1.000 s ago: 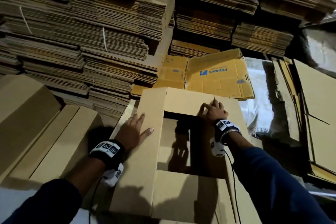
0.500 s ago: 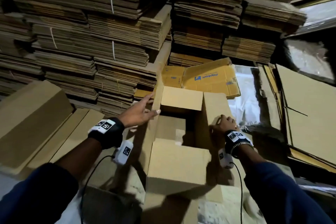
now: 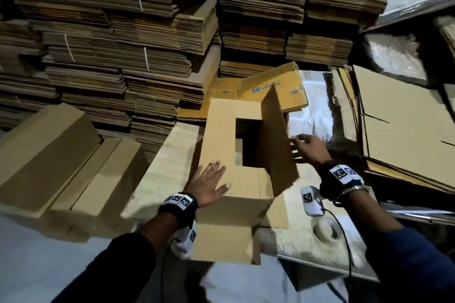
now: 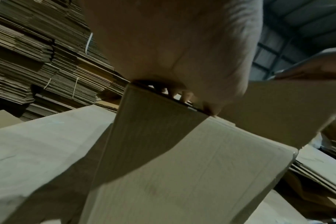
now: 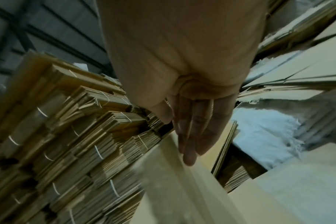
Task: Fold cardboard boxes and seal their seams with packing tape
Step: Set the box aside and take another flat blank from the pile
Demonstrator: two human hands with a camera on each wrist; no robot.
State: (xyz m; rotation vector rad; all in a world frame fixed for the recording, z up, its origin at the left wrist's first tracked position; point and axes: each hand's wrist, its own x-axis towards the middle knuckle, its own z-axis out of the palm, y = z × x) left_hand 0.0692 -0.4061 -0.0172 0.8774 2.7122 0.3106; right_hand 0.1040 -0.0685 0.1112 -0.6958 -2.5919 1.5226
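A plain brown cardboard box stands in the middle of the head view with a dark opening in its top. My left hand lies flat with spread fingers on the folded-down left flap, and its fingertips show over the box edge. The right flap stands up, tilted. My right hand has straight fingers against that flap's outer face; the fingers reach to the blurred flap edge. A roll of packing tape lies on the surface below my right wrist.
Tall stacks of strapped flat cardboard fill the back and left. A printed yellow flattened box leans behind the box. Folded boxes lie at the left, large sheets at the right, and white sacking between.
The left flap has gone from raised to folded flat under my left hand. My right hand has left the box's right wall and moved behind the upright right flap.
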